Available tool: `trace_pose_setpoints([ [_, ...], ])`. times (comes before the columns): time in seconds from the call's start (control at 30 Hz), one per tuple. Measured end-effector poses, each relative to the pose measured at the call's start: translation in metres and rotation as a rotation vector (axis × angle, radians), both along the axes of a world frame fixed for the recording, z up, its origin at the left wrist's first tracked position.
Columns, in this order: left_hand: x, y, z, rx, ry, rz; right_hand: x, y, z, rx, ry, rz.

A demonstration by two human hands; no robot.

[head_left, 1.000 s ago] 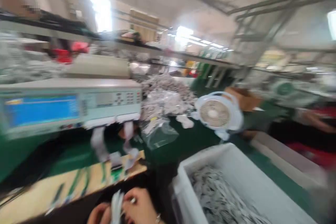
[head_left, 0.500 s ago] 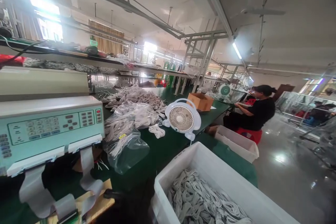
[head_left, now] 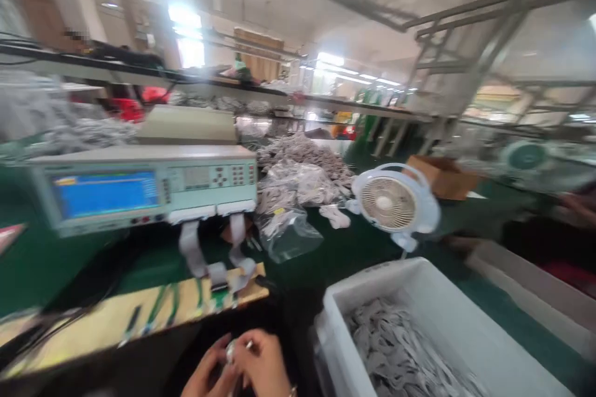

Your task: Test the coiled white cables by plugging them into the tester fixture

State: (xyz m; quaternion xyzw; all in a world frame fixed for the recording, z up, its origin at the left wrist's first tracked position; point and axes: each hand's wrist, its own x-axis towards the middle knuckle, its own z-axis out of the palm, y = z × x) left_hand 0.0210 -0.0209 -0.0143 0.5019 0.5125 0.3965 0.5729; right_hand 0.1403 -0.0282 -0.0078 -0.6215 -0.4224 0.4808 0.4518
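Both my hands meet at the bottom edge, below a wooden test board (head_left: 116, 319). My left hand (head_left: 205, 372) and my right hand (head_left: 263, 366) are closed together on a small white cable piece (head_left: 231, 350) held between the fingers. The picture is smeared by motion. A white bin (head_left: 354, 279) full of coiled grey-white cables (head_left: 395, 347) stands just right of my right hand. Behind the board sits a pale green tester (head_left: 149, 189) with a blue screen, from which grey ribbon cables (head_left: 193, 251) hang down to the board.
A small white desk fan (head_left: 391, 201) stands on the green bench, with clear bags of cables (head_left: 293, 186) left of it. A cardboard box (head_left: 442, 177) and another white bin (head_left: 526, 288) are further right. A person's arm (head_left: 575, 205) shows at the right edge.
The view swung up and right across the hall half a second ago, then dropped back down. My hands are in sight again at the bottom, still closed on the white cable piece.
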Motion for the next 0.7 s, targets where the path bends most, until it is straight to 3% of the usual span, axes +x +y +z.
trace_pose_setpoints([
  [0.1,-0.008,0.006,0.004,-0.006,-0.04,-0.005,-0.002,0.003,0.009,0.061,0.127,0.113],
  [0.2,-0.006,0.016,0.008,-0.061,-0.151,0.062,-0.001,0.006,0.027,0.156,0.037,0.229],
  [0.3,0.001,0.025,0.007,-0.008,-0.184,0.169,0.0,0.01,0.036,0.181,-0.092,0.219],
  [0.37,0.004,0.031,0.004,-0.02,-0.164,0.196,0.0,0.017,0.034,0.125,-0.051,0.19],
  [0.57,-0.001,0.042,0.008,-0.14,-0.109,0.101,0.01,0.043,0.03,0.05,0.0,0.236],
  [0.7,-0.011,0.045,0.021,-0.255,-0.244,0.031,0.014,0.053,0.033,0.045,-0.035,0.247],
])
